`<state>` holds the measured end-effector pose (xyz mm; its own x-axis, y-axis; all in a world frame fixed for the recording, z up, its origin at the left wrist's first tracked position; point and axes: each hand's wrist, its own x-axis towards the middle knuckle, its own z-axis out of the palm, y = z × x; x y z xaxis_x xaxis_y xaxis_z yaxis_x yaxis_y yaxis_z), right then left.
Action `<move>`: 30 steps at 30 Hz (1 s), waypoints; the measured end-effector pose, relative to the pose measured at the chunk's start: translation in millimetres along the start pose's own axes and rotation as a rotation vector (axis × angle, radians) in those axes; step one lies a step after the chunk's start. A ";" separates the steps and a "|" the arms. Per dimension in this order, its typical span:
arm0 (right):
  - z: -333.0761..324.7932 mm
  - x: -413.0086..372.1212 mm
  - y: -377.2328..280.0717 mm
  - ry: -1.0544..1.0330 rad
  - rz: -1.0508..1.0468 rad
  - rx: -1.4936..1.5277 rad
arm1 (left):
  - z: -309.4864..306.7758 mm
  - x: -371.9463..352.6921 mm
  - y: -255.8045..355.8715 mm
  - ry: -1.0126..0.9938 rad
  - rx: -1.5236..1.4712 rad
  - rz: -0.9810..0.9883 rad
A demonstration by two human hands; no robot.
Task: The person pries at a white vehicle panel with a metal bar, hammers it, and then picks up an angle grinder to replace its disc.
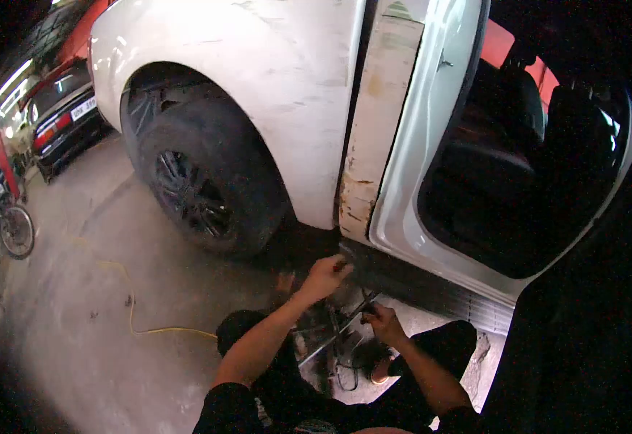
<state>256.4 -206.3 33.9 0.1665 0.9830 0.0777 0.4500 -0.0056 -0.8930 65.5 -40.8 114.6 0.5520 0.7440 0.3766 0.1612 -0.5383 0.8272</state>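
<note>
The right grip curled by a metal bar, low beside a white car.
The bar slanted between the person's knees, and whether it was firmly held I could not tell. The left grip bent near the car's dark sill, any hold likewise unclear. Just beyond sat a black-rimmed wheel, and a yellow cord lay on the floor.

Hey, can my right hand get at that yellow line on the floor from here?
Probably not without shifting: the yellow line lies out past the left knee, and the left forearm also comes between it and the right hand.
</note>
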 end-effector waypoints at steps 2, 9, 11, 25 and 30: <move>9.5 -8.3 -5.7 -0.090 -0.059 -0.018 | 18.9 -8.6 -18.4 0.005 -0.045 0.020; 25.9 -10.0 4.8 -0.087 0.001 -0.002 | 43.7 -14.0 -46.0 -0.049 0.040 0.133; 35.4 -11.9 23.6 -0.087 0.063 0.121 | 36.5 -13.8 -36.1 -0.044 -0.025 0.114; 23.9 -7.7 19.0 -0.055 0.179 0.108 | 0.4 41.7 26.5 0.480 0.025 0.204; 7.3 -18.7 9.3 -0.042 0.189 0.163 | -28.0 106.4 89.2 0.583 0.023 0.551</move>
<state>251.1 -223.4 20.9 0.1966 0.9740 -0.1130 0.2662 -0.1639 -0.9499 115.7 1.4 240.1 0.0418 0.4530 0.8906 0.0100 -0.8915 0.4530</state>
